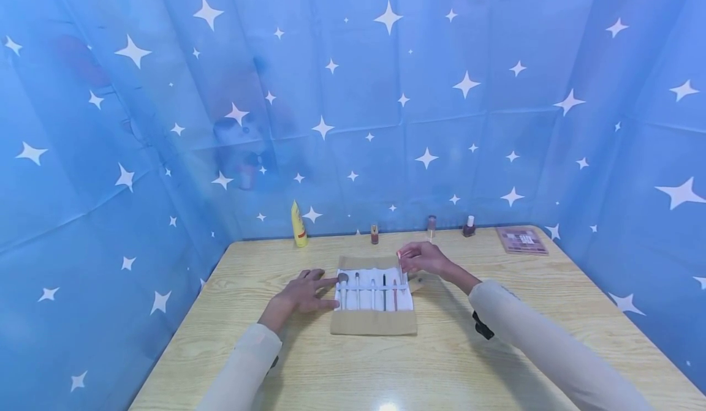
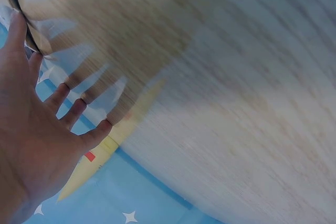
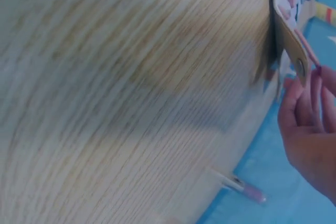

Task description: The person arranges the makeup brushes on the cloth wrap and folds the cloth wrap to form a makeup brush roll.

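Observation:
A beige roll-up brush case (image 1: 374, 323) lies unrolled on the table, its white lining facing up. A strap across the lining holds several slim tools, among them a fluffy makeup brush (image 1: 343, 278), a dark pencil (image 1: 384, 288) and a red pencil (image 1: 394, 294). My left hand (image 1: 305, 291) rests at the case's left edge, fingers spread, index finger and thumb touching it. At the far right slot, my right hand (image 1: 421, 259) pinches a slim pink stick (image 3: 306, 46) by its upper end. Its lower part stands in the slot; its exact kind is unclear.
Along the table's back edge stand a yellow tube (image 1: 299, 226), a small red bottle (image 1: 374, 234), a pinkish capped tube (image 1: 431, 227) and a dark nail polish bottle (image 1: 469, 227). A pink palette (image 1: 522, 241) lies at the back right. Blue star-patterned curtains surround the wooden table (image 1: 231, 313).

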A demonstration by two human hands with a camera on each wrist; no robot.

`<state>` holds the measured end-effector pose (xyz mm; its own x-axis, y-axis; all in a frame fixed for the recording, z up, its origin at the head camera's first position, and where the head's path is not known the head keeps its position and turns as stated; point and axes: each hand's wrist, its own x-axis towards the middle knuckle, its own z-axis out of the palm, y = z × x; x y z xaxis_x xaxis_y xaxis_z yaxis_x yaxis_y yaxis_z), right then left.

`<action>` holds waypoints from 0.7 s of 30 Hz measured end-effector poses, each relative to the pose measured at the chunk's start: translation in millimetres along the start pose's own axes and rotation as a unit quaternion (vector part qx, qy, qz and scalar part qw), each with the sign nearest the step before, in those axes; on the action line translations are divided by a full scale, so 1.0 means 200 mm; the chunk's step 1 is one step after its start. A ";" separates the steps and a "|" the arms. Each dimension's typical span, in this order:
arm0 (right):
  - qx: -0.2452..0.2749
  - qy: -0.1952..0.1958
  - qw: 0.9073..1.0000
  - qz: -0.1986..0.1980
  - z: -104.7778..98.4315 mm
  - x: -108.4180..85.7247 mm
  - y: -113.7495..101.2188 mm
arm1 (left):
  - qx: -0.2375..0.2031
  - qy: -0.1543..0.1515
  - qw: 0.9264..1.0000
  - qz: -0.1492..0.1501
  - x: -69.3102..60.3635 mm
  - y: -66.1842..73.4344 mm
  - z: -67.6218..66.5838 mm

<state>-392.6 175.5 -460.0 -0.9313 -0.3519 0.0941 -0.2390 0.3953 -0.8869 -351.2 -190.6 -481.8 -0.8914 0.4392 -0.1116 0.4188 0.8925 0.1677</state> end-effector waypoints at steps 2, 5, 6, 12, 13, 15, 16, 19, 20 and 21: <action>-0.009 0.001 1.000 0.000 0.00 0.01 0.03 | -0.002 0.000 1.000 0.001 0.00 0.00 0.00; -0.017 -0.002 1.000 0.002 0.01 0.00 0.04 | -0.002 -0.002 1.000 0.002 0.00 -0.01 0.00; -0.018 -0.006 1.000 0.000 0.01 0.00 0.04 | -0.003 -0.001 1.000 0.004 0.01 -0.01 0.00; -0.053 -0.011 0.998 -0.008 0.02 -0.02 0.06 | -0.005 -0.004 1.000 0.005 0.01 -0.01 0.00; -0.063 -0.010 0.998 -0.007 0.02 -0.02 0.06 | -0.004 -0.005 1.000 0.004 0.01 -0.01 0.00; -0.078 -0.010 0.997 -0.011 0.02 -0.03 0.07 | -0.004 -0.003 1.000 0.004 0.01 -0.01 0.01; -0.082 -0.010 0.996 -0.011 0.02 -0.03 0.08 | -0.004 -0.002 1.000 0.004 0.01 -0.01 0.01; -0.094 -0.016 0.995 -0.020 0.02 -0.03 0.09 | -0.002 -0.001 1.000 0.005 0.01 -0.01 0.01; -0.094 -0.020 0.995 -0.021 0.02 -0.03 0.10 | -0.003 0.000 1.000 0.005 0.01 -0.01 0.01; -0.095 -0.024 0.995 -0.024 0.02 -0.03 0.10 | -0.005 0.000 1.000 0.004 0.00 -0.02 0.01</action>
<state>-390.1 181.8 -481.2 -0.9041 -0.4133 0.1090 -0.3358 0.5291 -0.7793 -352.9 -192.8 -484.1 -0.8881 0.4462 -0.1103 0.4240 0.8879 0.1785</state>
